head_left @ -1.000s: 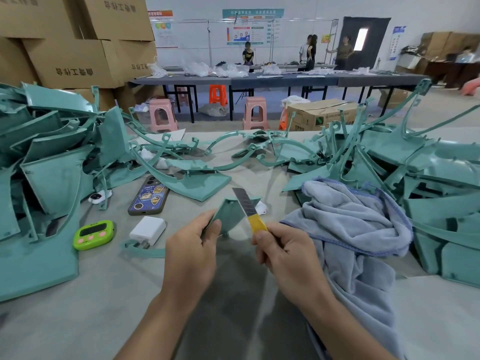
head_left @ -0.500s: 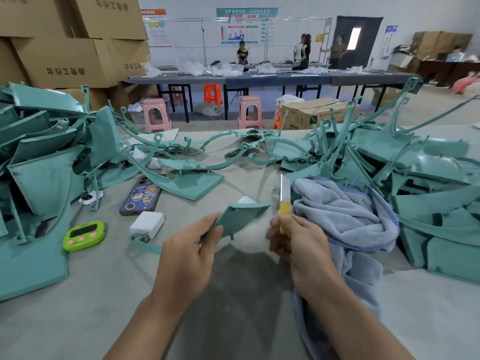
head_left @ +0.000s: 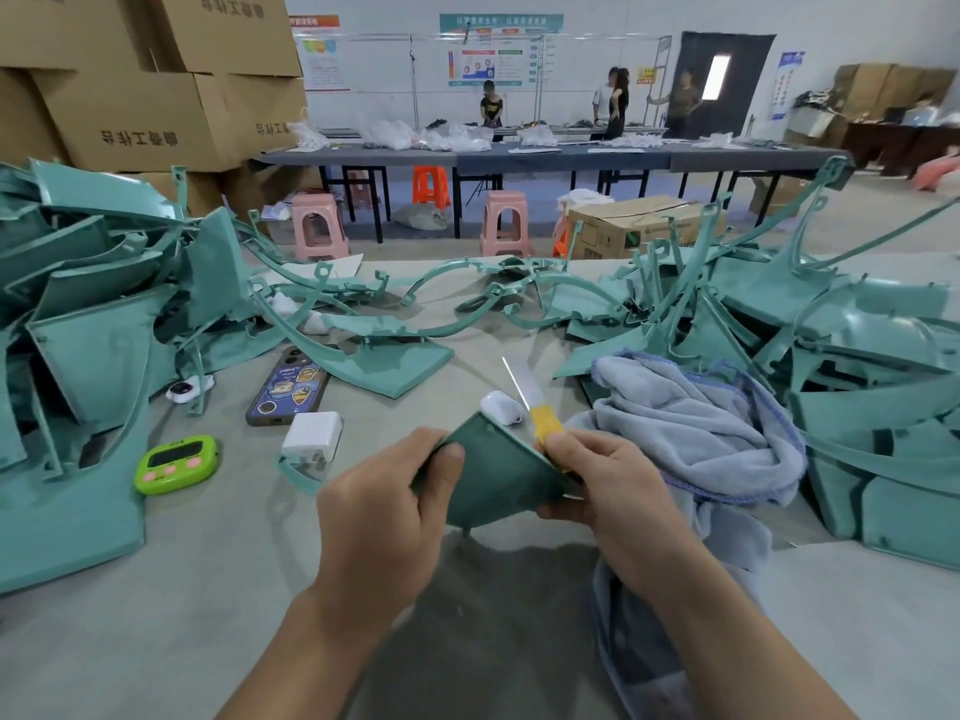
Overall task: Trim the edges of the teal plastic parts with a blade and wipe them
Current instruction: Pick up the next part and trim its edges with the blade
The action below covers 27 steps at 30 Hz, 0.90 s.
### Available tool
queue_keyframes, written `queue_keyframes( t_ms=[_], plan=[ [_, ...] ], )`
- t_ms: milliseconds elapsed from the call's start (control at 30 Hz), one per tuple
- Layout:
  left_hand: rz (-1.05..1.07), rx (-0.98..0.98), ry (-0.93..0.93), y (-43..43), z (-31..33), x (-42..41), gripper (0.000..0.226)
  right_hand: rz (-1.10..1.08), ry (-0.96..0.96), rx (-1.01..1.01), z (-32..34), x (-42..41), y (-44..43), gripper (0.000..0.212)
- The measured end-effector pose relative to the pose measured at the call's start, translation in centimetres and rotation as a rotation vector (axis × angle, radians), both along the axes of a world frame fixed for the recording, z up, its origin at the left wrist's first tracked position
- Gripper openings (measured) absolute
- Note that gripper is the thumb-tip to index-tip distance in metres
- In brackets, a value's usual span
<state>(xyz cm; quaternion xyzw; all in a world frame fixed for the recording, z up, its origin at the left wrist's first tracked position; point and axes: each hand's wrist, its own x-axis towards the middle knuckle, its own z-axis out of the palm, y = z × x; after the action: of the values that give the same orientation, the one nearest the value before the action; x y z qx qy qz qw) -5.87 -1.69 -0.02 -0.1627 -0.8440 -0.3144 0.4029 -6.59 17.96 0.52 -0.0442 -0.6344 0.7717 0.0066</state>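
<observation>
So that its right edge seemingly meets the blade (head_left: 519, 383), the left hand (head_left: 384, 506) pinches the part (head_left: 493, 478) at centre, while the right hand (head_left: 610, 488) grips the blade, pointing eleven o'clock; the cloth (head_left: 696, 433) lies handy at three o'clock.

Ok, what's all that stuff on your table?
Small teal plastic part: one, teal, between the hands.
Yellow-handled metal blade: one, silver, at the part's right edge.
Loose teal plastic parts: many, piled left and right.
Fluffy grey-blue cloth: one, right of the hands.
Phone in cartoon case: one, dark, left of centre.
White square charger: one, near the phone.
Round green timer: one, left of charger.
Small white rounded case: one, behind the part.
Left hand: grips the part.
Right hand: grips the blade.
</observation>
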Motion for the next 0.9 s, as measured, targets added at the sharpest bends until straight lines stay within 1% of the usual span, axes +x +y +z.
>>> queue_keyframes(
  t_ms=[67,100,167,200,233,300,367,433,533,633,733,800,900],
  plan=[
    [0.003,0.001,-0.011,0.1,0.0,0.1,0.027,-0.082,0.096,0.217,-0.1,0.1,0.0,0.027],
    [-0.001,-0.002,-0.014,0.2,0.1,0.1,0.027,-0.149,0.16,0.379,-0.1,0.3,0.2,0.025],
    [-0.018,-0.015,-0.009,0.2,0.1,0.1,0.026,-0.311,0.283,0.73,-0.4,0.7,0.0,0.029],
    [-0.025,-0.02,-0.008,0.3,0.1,0.1,0.025,-0.381,0.333,0.824,-0.5,1.1,-0.3,0.031],
    [-0.031,-0.02,-0.01,0.3,0.1,0.0,0.026,-0.418,0.383,0.841,-0.5,1.5,-0.7,0.03],
    [-0.042,-0.004,-0.018,0.3,0.0,0.0,0.026,-0.379,0.464,0.761,-0.5,2.1,-1.6,0.023],
    [-0.056,0.022,-0.026,0.1,0.0,-0.1,0.027,-0.285,0.487,0.635,-0.3,2.2,-2.0,0.017],
    [-0.07,0.022,-0.033,-0.1,0.1,-0.2,0.027,-0.21,0.495,0.538,-0.2,2.0,-1.7,0.017],
    [-0.061,-0.001,-0.05,-0.2,0.3,-0.4,0.028,-0.225,0.433,0.528,-0.5,1.4,-0.9,0.025],
    [-0.025,0.044,-0.074,-0.2,0.3,-0.6,0.031,-0.265,0.318,0.576,-0.9,0.7,0.2,0.019],
    [-0.012,0.061,-0.097,-0.3,0.3,-0.6,0.03,-0.241,0.255,0.632,-1.3,0.1,1.3,0.017],
    [-0.003,0.061,-0.108,-0.3,0.4,-0.5,0.026,-0.23,0.262,0.583,-1.3,0.1,1.3,0.018],
    [-0.001,0.058,-0.121,-0.3,0.4,-0.6,0.024,-0.189,0.322,0.401,-0.9,0.4,0.6,0.021]
  ],
)
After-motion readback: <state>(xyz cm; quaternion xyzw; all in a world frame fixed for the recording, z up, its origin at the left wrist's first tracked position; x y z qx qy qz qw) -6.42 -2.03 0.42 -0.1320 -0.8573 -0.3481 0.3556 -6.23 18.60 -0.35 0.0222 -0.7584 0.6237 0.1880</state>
